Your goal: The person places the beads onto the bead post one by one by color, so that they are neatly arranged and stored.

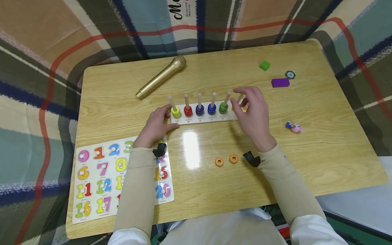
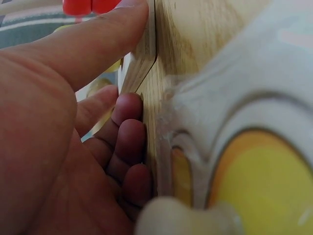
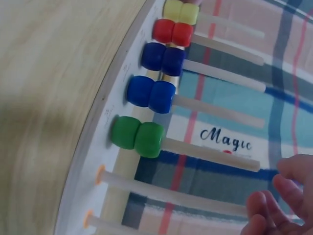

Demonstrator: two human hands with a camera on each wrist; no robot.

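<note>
The head view looks down on the table [image 1: 306,143]; both wrist views sit close against its peg board [image 3: 105,132].

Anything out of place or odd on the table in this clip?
Two loose orange wooden rings lie on the wooden table, off the white peg board where the other coloured rings sit. A gold microphone lies nearby, unrelated to the toys. Nothing is spilled or broken. The left hand presses the board's end; the right hand is at its far pegs.
</note>
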